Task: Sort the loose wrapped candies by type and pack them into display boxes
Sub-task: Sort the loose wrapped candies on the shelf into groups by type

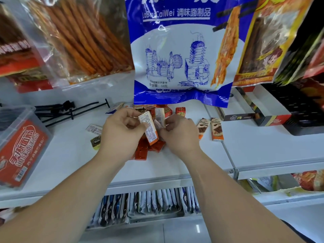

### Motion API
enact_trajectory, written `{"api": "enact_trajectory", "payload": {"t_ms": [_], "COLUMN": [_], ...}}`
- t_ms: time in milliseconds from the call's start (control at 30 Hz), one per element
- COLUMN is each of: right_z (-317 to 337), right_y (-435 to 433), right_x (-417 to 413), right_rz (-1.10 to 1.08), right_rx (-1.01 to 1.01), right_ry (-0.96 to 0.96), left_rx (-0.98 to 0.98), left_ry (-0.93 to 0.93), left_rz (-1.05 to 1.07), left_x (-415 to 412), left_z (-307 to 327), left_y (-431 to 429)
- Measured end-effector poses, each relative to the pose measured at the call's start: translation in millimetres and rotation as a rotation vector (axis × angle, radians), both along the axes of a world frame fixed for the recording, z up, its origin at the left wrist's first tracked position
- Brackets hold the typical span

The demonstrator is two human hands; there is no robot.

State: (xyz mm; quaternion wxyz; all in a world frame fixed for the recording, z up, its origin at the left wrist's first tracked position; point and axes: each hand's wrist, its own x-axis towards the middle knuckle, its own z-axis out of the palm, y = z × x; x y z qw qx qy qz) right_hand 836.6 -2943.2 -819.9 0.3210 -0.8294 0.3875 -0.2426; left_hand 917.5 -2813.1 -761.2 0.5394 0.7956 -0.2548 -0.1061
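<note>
White shelf [263, 148] carries the loose stock. Both grips work above its middle, close together, with the backs of the hands toward the camera.

Left grip [121, 130]: thumb and fingers are curled round an orange-and-white wrapped bar [149, 128]. The bar is tilted, with its upper end at the thumb and its orange lower end pointing down at the pile. Its printed side faces the camera.

Right grip [178, 132]: the fingertips are curled and pinch a pale wrapped piece [160, 115] just beside the upper end of the bar. Whether piece and bar touch cannot be told.

Location of the remaining candies:
- A pile of red wrapped candies [152, 149] lies on the shelf directly beneath the two grips.
- A red square candy [180, 111] sits behind the right grip, near the rear of the pile.
- Two brown chocolate bars [217, 129] lie flat and side by side, right of the right grip and apart from the pile.
- A white flat packet [94, 128] and a black-and-gold candy [95, 141] lie left of the left grip, the second partly hidden by the wrist.

An open display box [243, 117] stands at the right rear of the shelf, with a red-and-black box [277, 120] against it. Their contents cannot be made out.

A clear plastic tub [21, 146] with a red label occupies the left edge. Black hooks [70, 111] lie behind it. A blue-and-white bag [175, 50] hangs above the rear of the pile.
</note>
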Motion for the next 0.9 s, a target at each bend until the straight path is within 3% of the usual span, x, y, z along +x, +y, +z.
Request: {"api": "enact_trajectory", "payload": {"t_ms": [300,567,900], "right_z": [31.4,20.3,1.1], "right_y": [-40.6,-75.7,-79.1], "right_x": [-77.4,-137.0,-123.5], "right_rz": [-0.153,-0.315,-0.373], "right_rx": [0.367,0.337,0.196], "right_ry": [-0.218,-0.208,-0.031], "left_rx": [0.016,0.184,0.361], "left_ry": [0.018,0.147,-0.042], "left_rz": [-0.068,-0.271,-0.225], "left_x": [-37.7,-47.9,-54.1], "left_z": [7.5,-20.9,-44.7], "left_y": [-25.9,-114.9,-142.4]}}
